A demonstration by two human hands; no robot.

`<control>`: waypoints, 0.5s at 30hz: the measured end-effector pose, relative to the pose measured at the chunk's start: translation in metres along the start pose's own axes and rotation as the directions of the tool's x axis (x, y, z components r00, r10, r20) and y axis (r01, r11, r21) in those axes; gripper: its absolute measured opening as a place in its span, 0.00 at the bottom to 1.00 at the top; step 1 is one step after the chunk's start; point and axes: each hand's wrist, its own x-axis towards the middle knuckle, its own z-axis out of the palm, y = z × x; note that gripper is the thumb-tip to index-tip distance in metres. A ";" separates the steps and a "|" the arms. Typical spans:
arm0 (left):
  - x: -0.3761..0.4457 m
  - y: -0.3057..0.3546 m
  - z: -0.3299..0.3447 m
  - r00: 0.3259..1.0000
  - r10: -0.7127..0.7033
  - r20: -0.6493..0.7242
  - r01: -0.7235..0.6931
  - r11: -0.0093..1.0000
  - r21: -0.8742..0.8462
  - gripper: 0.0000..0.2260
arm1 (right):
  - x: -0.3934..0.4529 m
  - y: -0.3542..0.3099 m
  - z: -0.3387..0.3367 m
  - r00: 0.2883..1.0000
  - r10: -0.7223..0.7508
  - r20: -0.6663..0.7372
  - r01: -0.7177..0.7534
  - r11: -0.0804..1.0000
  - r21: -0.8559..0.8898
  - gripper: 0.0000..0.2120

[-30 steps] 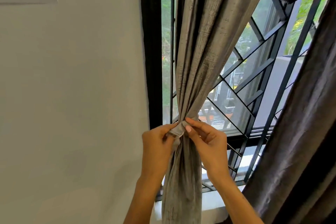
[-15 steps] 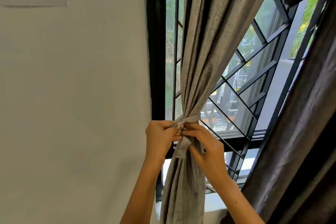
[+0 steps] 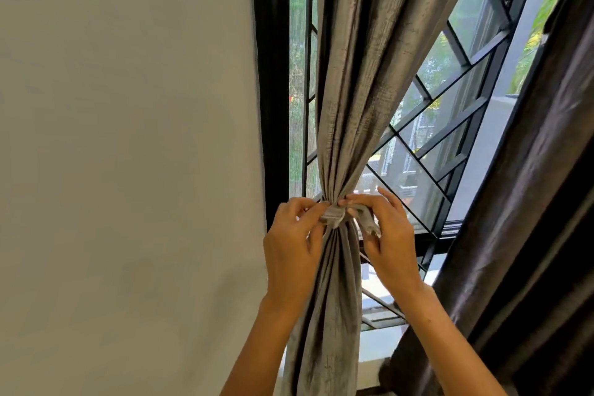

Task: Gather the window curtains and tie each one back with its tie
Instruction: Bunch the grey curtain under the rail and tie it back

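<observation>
Against black window grilles, both hands pinch the grey fabric tie round the gathered grey curtain: left hand, right hand; knot likely needs cinching next.

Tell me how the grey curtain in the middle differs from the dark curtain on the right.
The grey curtain is pale silvery grey; the dark curtain is deep brown. The grey curtain is cinched at a waist by its tie, which the left hand and right hand grip; the dark curtain shows no tie and nobody touches it. Both hang in folds over the barred window.

two bare forearms, no sleeves visible
</observation>
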 end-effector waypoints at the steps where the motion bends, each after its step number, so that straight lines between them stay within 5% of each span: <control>1: -0.001 0.001 0.001 1.000 0.019 -0.024 -0.019 1.000 0.000 0.09 | 0.002 0.001 -0.001 1.000 0.012 -0.012 -0.012 1.000 -0.016 0.07; 8: 0.004 0.005 0.012 0.954 0.297 -0.048 -0.298 0.954 -0.018 0.09 | 0.006 -0.002 0.004 0.923 0.307 -0.231 -0.268 0.946 0.185 0.10; 12: 0.009 0.003 0.019 0.926 0.377 0.036 -0.378 0.925 0.037 0.06 | -0.002 0.003 0.007 0.937 0.222 -0.270 -0.220 0.975 0.040 0.07; 15: 0.010 0.002 0.023 0.920 0.391 0.040 -0.393 0.916 0.079 0.07 | -0.009 0.008 0.007 0.979 0.113 -0.171 -0.125 0.990 -0.062 0.13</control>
